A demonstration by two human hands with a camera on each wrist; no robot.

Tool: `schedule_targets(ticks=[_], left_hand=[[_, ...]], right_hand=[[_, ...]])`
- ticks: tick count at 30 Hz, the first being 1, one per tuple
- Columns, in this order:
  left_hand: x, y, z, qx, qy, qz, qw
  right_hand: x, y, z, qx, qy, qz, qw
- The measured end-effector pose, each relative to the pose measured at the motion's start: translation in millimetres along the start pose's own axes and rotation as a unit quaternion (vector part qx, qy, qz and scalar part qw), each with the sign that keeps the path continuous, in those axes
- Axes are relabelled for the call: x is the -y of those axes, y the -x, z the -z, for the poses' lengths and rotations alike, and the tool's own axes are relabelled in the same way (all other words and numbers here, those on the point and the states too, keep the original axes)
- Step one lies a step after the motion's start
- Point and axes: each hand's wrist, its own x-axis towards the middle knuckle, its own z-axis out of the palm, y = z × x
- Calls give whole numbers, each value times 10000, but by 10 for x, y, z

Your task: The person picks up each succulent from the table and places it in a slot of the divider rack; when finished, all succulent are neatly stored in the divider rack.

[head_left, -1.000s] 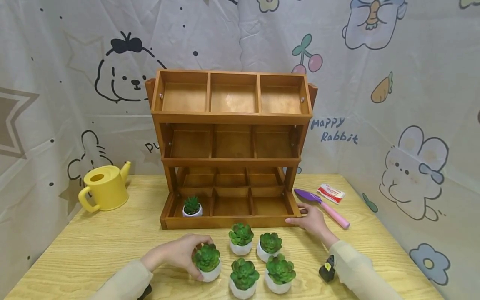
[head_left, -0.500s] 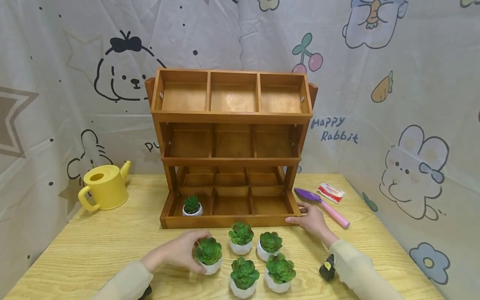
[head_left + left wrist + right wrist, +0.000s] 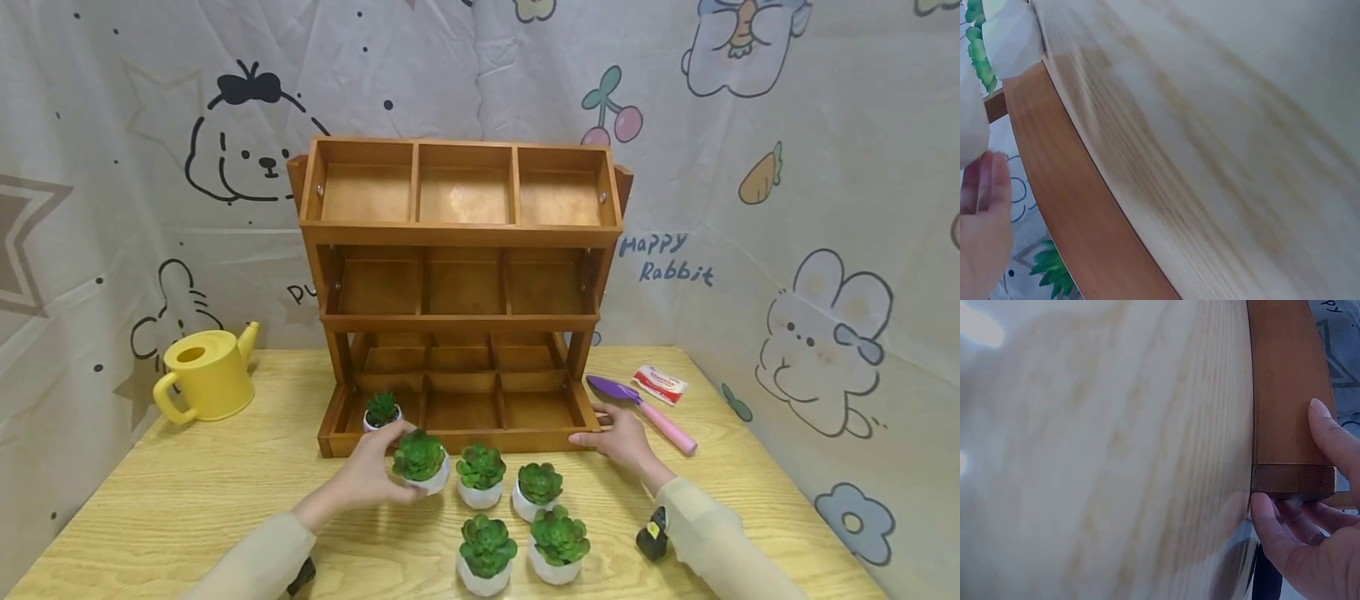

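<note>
My left hand (image 3: 365, 479) holds a potted succulent (image 3: 420, 458) by its white pot, lifted just in front of the wooden shelf's lower left. In the left wrist view, fingertips (image 3: 999, 178) meet the white pot (image 3: 969, 122) at the picture's edge. My right hand (image 3: 624, 443) grips the front right corner of the brown wooden tiered shelf (image 3: 459, 322). The right wrist view has the thumb (image 3: 1329, 428) on the front board and the other fingers against its end. Several more potted succulents (image 3: 487, 550) stand on the table before the shelf.
A small spiky potted plant (image 3: 382, 408) sits in the lowest tier's left compartment. The yellow watering can (image 3: 210, 377) stands at left. To the shelf's right lie a purple and pink trowel (image 3: 666, 427) and a red and white packet (image 3: 660, 384). Patterned cloth surrounds the table.
My left hand has raised the potted succulent from the table and carried it forward to the shelf's front edge. My right hand stays on the shelf corner.
</note>
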Motion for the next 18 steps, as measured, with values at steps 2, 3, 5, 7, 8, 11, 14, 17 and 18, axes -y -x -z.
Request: schedule_targets(ticks=[2,3,5,7,8,11,14,17,18], left_hand=[[-3,-33,-13,-242,-76,3,9997],[-7,-49,-20,-342,-115,33,9993],[-26,-81,-28,-503,-146,113,9986],[-49,-120,-36,-654,-158,165,9976],[-65,-144,-40,-727,-179,163,9971],[-102,-211,-49,-924,-263,75,9953],[-138,-272,-54,-1115,-292,34,9933],[-172,-322,-62,-1238,-143,136,9921],[-185,-338,-66,-1269,-86,185,9917]], right_hand=[[1,1,-2,-3,0,-2,10000],[2,0,-4,-8,-6,0,10000],[4,-2,-5,-18,6,10,10000],[-1,-8,-3,-18,19,28,10000],[-2,-10,0,-18,16,37,10000],[-8,-12,4,-26,17,38,10000],[-9,-8,3,-21,-13,30,10000],[-8,-7,2,-19,-33,8,10000],[-7,-8,2,-17,-34,13,10000]])
